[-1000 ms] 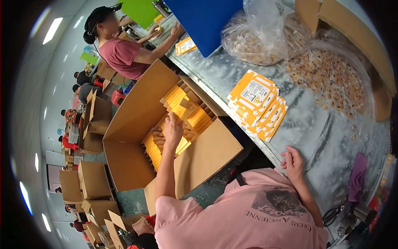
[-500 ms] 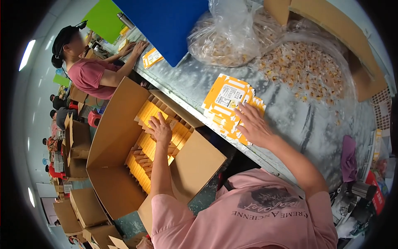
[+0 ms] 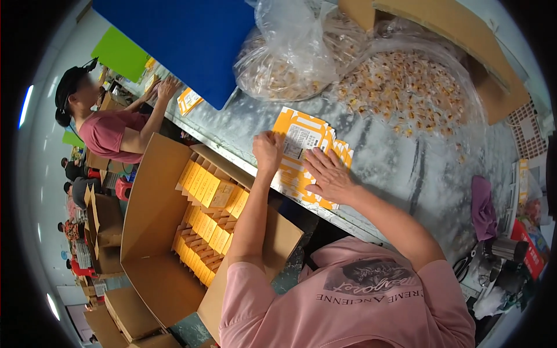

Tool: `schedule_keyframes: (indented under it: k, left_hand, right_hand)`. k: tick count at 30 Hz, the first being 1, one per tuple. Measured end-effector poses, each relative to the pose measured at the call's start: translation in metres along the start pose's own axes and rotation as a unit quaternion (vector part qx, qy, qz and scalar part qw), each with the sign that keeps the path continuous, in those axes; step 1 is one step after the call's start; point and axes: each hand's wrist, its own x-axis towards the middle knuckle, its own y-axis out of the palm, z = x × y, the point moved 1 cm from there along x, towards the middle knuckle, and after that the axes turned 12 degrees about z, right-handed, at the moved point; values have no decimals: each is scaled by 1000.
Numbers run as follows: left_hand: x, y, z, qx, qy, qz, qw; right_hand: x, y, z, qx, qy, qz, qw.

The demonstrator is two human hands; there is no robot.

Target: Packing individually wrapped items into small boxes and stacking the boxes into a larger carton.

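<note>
A stack of flat, unfolded yellow-and-white cartons (image 3: 300, 138) lies at the near edge of the grey table, its sheets slightly fanned. My right hand (image 3: 332, 175) rests on the stack with its fingers stretched out. At the left edge of the same stack, my left hand (image 3: 267, 152) is closed with curled fingers; its fingertips are hidden, so what it grips, if anything, cannot be made out. Below my left forearm stands an open brown cardboard box (image 3: 156, 200) with rows of yellow cartons (image 3: 204, 223) and cardboard dividers inside. One carton (image 3: 216, 192) sits higher than the others.
Clear plastic bags (image 3: 290, 64) of small wrapped pieces (image 3: 406, 87) cover the far table. A blue panel (image 3: 174, 46) stands at the back left. A co-worker (image 3: 110, 124) works beyond it. A purple cloth (image 3: 482, 207) and metal containers (image 3: 503, 249) lie at the right.
My left hand has moved from the cartons in the box up to the stack's left edge, and its fingers have curled. My right hand stays on the stack. The view has shifted slightly.
</note>
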Motion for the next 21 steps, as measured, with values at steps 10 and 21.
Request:
schedule_keyframes:
  k: [10,21]
  left_hand:
    - [-53,-41,-108,4,96,-51,994]
    - [-200,10,-162,-276,179,282,901]
  right_hand:
    - [-30,-78,-37,257,85,-318,909]
    - [-221,-104,-17,818,114,33,562]
